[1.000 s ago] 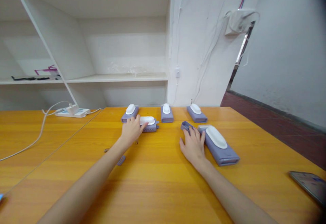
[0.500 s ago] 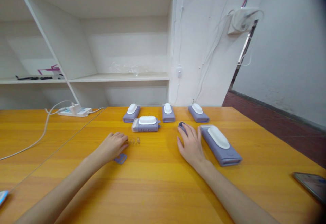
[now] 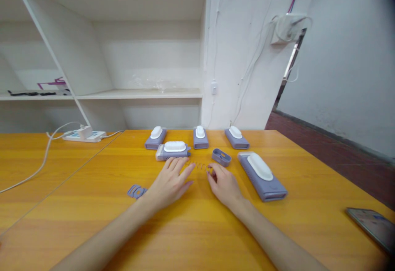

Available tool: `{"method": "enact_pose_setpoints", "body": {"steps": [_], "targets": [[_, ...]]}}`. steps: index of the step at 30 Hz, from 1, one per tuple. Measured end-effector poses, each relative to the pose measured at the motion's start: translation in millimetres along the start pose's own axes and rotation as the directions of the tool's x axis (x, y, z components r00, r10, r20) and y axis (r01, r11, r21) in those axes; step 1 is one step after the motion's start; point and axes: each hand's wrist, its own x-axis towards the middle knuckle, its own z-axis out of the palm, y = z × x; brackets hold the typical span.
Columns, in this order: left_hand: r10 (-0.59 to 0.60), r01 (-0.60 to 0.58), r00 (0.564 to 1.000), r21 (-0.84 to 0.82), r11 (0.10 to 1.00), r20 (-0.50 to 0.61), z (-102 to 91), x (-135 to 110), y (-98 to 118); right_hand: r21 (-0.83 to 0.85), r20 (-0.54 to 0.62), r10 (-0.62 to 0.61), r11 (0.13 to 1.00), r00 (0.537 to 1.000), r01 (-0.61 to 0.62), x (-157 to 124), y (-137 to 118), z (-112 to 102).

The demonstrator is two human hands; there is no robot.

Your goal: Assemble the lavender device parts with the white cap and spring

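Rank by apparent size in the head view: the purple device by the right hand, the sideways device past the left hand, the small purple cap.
1. Right-side device, though nearness to the camera inflates it.
2. Sideways device.
3. Purple cap, clearly smallest.

An orange wooden table point(image 3: 197, 234) is bearing four small purple-and-white plastic units point(image 3: 200, 137) near its far edge, a larger purple unit point(image 3: 262, 176) at right, an open purple cap point(image 3: 221, 157), a thin wire spring point(image 3: 199, 166), a flat purple plate point(image 3: 136, 191), a white power strip point(image 3: 84, 135) and a phone point(image 3: 370, 225).
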Motion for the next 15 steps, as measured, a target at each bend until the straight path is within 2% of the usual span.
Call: {"method": "enact_pose_setpoints", "body": {"steps": [4,7,10,12,15], "targets": [[-0.102,0.106,0.99,-0.038,0.994,0.093,-9.5,-28.0,-26.7,0.052,-0.079,0.127,0.991,0.989,-0.123,1.6,0.4,-0.5],[-0.167,0.186,0.965,-0.081,0.979,0.204,-13.6,-55.4,-51.3,0.074,-0.127,0.132,0.99,0.983,-0.123,2.4,-4.0,-2.5],[-0.25,0.269,0.93,-0.037,0.962,0.268,-11.7,-77.3,-69.5,0.106,-0.132,0.117,0.989,0.984,-0.103,2.5,-5.8,-5.3],[-0.292,0.304,0.907,0.007,0.953,0.303,-8.6,-84.1,-75.4,0.127,-0.131,0.121,0.986,0.984,-0.104,2.3,-6.0,-6.9],[-0.337,0.34,0.877,0.053,0.939,0.342,-2.7,-80.1,-75.8,0.148,-0.132,0.128,0.983,0.983,-0.108,2.1,-6.8,-8.8]]}}
